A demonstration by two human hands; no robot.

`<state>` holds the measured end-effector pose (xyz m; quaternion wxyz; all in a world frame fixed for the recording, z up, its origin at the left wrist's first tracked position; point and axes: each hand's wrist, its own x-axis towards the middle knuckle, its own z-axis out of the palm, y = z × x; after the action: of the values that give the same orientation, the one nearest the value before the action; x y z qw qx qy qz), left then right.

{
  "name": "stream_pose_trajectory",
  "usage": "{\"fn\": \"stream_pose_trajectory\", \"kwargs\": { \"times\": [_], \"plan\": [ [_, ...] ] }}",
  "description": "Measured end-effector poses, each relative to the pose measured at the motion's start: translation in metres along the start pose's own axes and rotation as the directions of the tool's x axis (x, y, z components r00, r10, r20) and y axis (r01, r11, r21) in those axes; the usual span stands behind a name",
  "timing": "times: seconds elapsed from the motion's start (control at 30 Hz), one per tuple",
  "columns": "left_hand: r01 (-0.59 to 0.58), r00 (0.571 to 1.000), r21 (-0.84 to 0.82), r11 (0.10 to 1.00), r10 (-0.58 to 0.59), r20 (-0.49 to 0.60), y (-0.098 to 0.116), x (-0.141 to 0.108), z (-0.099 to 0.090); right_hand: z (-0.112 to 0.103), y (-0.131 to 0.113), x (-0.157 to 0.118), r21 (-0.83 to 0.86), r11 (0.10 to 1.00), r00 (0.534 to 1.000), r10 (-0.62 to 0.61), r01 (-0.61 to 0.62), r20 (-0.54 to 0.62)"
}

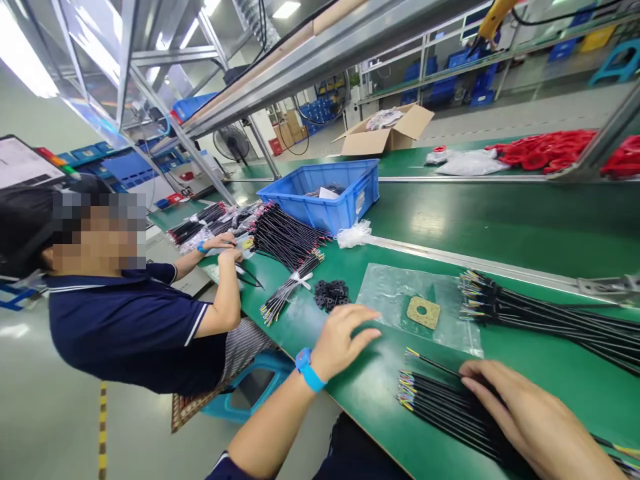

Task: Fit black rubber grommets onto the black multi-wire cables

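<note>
My left hand (345,339) hovers over the green bench with its fingers stretched out and nothing in them. It wears a blue wristband (310,371). My right hand (525,407) pinches a single black cable (434,362) whose stripped end shows coloured wires pointing left. Directly below it lies a row of black cables (450,403), side by side, their coloured wire ends toward the left. Beyond the hands is a clear plastic bag (380,291) with a yellowish square sponge (423,313) that has a hole. Small black parts (331,294) are heaped near my left fingertips.
A thick bundle of black cables (560,317) lies at the right. A tied bundle (295,287) and a large cable pile (287,237) lie further left, before a blue bin (325,200). A co-worker (135,327) sits at the left. A metal rail (465,257) crosses the bench.
</note>
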<state>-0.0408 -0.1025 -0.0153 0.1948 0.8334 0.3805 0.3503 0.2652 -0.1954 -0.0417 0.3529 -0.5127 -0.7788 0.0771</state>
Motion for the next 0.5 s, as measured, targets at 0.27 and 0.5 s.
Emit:
{"fn": "stream_pose_trajectory", "kwargs": {
  "times": [0.27,0.5],
  "plan": [
    [-0.157,0.985,-0.108,0.982,0.163,0.048,0.039,0.017,0.033,-0.015,-0.015,0.006,0.084,0.996,0.992,-0.003,0.014,-0.128],
    [-0.498,0.866,0.08,0.863,0.493,0.081,0.031,0.025,0.017,-0.023,-0.025,0.004,-0.05,0.996,0.997,0.075,-0.075,-0.016]
  ]
}}
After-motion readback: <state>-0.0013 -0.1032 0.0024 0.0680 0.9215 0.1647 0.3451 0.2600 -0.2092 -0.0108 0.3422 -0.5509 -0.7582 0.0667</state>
